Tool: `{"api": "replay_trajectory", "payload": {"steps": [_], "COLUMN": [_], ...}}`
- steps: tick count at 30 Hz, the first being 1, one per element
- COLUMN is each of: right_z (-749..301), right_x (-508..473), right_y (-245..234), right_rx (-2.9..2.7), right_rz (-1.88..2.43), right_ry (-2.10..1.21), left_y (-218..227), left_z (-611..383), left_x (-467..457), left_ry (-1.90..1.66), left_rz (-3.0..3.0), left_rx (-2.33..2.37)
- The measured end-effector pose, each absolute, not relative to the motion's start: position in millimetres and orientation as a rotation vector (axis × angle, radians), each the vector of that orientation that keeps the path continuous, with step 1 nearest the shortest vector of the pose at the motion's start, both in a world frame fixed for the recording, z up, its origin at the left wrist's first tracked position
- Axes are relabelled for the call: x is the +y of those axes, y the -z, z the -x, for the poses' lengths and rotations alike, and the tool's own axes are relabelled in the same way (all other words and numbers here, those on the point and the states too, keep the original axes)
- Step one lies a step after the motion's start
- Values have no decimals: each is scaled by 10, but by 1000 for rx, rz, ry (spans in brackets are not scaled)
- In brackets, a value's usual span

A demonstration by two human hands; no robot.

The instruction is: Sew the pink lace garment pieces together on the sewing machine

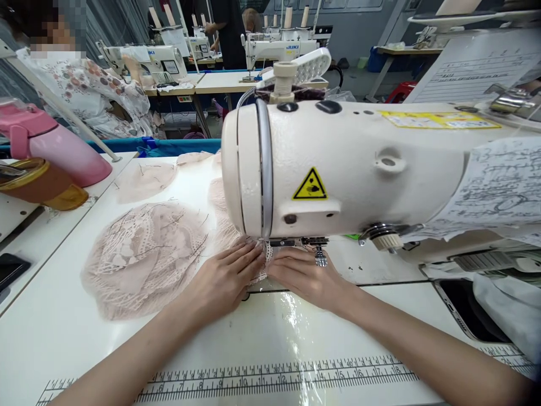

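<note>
A cream sewing machine (359, 169) stands across the white table (262, 338). Under its head, both my hands lie flat on a small piece of pink lace (261, 269) at the needle. My left hand (226, 279) presses the lace from the left, fingers stretched toward the presser foot (320, 256). My right hand (306, 279) rests just right of it, fingers extended and together, touching the same lace. The needle itself is hidden behind the machine head.
A heap of pink lace pieces (143, 256) lies left of my hands. A pink bottle (54, 149) and gold-lidded jar (40, 183) stand far left. Phone (465, 307) at right. A printed ruler (274, 375) runs along the table's front. People work at machines behind.
</note>
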State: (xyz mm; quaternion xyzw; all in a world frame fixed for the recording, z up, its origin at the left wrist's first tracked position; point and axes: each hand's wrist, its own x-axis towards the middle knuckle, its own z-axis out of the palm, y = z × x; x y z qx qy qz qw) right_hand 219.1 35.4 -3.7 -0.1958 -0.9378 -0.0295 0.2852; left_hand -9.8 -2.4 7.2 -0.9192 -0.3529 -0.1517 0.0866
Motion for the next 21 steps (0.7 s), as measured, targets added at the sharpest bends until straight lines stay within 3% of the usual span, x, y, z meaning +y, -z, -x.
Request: {"api": "replay_trajectory", "payload": {"steps": [21], "right_z": [-2192], "right_x": [335], "right_y": [85], "right_rx": [-2588], "right_rz": [572], "right_ry": [113], "left_y": [-84], "left_z": [44], "left_x": [-31], "left_ry": [426], "left_rz": [2671], "left_rx": [-1130]}}
